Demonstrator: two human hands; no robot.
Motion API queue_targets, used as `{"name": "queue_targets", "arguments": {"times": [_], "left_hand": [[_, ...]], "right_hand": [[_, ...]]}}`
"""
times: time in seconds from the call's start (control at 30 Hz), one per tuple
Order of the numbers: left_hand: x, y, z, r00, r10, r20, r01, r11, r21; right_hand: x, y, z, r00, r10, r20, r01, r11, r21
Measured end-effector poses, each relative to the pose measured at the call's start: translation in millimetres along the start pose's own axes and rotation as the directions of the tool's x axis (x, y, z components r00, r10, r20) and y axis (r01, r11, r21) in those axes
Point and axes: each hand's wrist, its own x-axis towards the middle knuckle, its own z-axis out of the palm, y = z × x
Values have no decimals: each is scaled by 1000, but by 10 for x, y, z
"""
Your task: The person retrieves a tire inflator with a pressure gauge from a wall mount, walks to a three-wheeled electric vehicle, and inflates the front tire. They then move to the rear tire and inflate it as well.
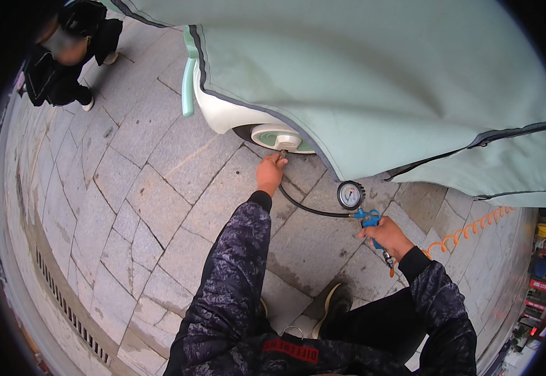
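My left hand (269, 173) is closed on the metal chuck (283, 153) at the end of a black air hose (314, 210), held against the lower part of a small wheel (278, 137) with a white and green hub. Wrapped round the blue body of a tire inflator gun (369, 219) are the fingers of my right hand (389, 237). A round pressure gauge (350, 195) with a black rim sits on top of the gun, facing me. The black hose curves from the gun to my left hand. Whether the chuck is seated on the valve is hidden.
A pale green cover (373, 75) drapes over the vehicle, above a white fender (216, 113). An orange coiled hose (467, 233) runs right from the gun. At the upper left is a person in dark clothes (66, 62). A drain grate (66, 301) crosses the paving.
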Motion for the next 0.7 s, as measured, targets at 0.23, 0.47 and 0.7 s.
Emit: {"name": "queue_targets", "arguments": {"times": [0.23,0.47,0.7], "left_hand": [[4,-37,49,1000,18,-26,-21,994,-109],[18,-18,37,1000,15,5,-14,991,-132],[3,-4,34,999,54,-5,-54,980,-189]], "right_hand": [[30,11,0,1000,-19,10,19,999,26],[54,52,-6,999,4,31,-4,1000,3],[41,65,9,999,5,40,-6,1000,24]]}}
